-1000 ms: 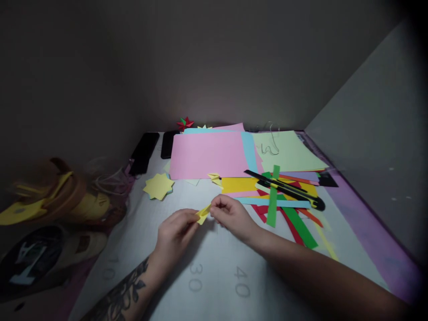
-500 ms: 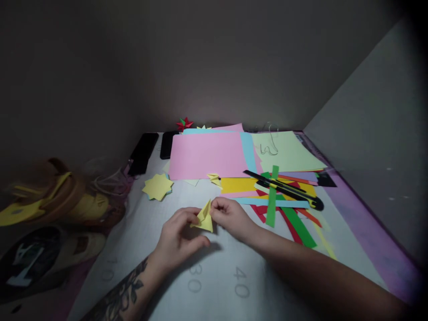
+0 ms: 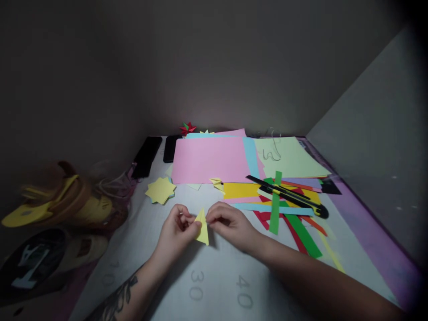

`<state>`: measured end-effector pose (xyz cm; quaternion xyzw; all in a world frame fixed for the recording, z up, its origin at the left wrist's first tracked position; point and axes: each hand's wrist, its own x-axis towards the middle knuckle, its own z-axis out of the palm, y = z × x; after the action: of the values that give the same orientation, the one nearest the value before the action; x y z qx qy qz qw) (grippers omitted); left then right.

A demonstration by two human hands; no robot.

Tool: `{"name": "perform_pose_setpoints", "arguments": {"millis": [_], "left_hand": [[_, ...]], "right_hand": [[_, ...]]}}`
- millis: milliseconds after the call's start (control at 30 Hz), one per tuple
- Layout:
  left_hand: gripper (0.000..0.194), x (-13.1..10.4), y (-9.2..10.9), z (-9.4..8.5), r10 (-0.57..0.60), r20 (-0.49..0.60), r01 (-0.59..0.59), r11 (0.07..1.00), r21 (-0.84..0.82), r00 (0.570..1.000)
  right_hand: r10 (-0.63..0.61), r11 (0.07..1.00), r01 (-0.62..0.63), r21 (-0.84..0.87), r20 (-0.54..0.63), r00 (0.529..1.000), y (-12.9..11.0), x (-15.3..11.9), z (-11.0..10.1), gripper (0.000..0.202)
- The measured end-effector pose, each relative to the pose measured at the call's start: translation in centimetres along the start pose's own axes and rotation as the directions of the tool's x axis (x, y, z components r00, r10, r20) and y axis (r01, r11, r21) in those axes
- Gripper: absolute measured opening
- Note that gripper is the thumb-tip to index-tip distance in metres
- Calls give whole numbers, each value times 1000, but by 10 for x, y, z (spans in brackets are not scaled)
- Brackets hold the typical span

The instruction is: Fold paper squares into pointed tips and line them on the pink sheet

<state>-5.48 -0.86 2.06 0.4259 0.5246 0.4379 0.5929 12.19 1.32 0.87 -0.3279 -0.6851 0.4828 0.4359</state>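
Observation:
A small piece of folded yellow paper (image 3: 203,234), now a narrow triangle with its point up, is held just above the white mat. My left hand (image 3: 179,232) pinches its left side, thumb across the front and fingers curled behind. At the upper right edge of the paper, my right hand (image 3: 230,225) has thumb and fingertips closed together on it. Another small folded yellow paper piece (image 3: 217,183) lies beyond my hands. Left of it rests a stack of yellow star-shaped paper (image 3: 161,191) with a blue layer beneath.
Pink sheets (image 3: 207,160) and pale green sheets (image 3: 289,156) lie at the back. A black box cutter (image 3: 290,196) rests on coloured paper strips (image 3: 302,234) at right. Two dark phones (image 3: 148,156) and a red-green paper star (image 3: 187,128) are behind; a yellow-brown cup-like item (image 3: 90,205) stands left.
The yellow paper has gone from an opened, winged shape to a narrower triangle. My left thumb has moved up onto its front. The view has shifted slightly.

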Motion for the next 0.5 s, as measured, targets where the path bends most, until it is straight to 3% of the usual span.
{"name": "perform_pose_setpoints", "arguments": {"millis": [200,500], "left_hand": [[37,0,-1,1,-51,45,53,997,-61,998],[31,-2,-1,-1,-40,73,47,994,-99,997]], "right_hand": [[-115,990,119,-69,55,992,1,-1,2,18],[-70,996,69,-53,-21,997,7,0,1,16]]}}
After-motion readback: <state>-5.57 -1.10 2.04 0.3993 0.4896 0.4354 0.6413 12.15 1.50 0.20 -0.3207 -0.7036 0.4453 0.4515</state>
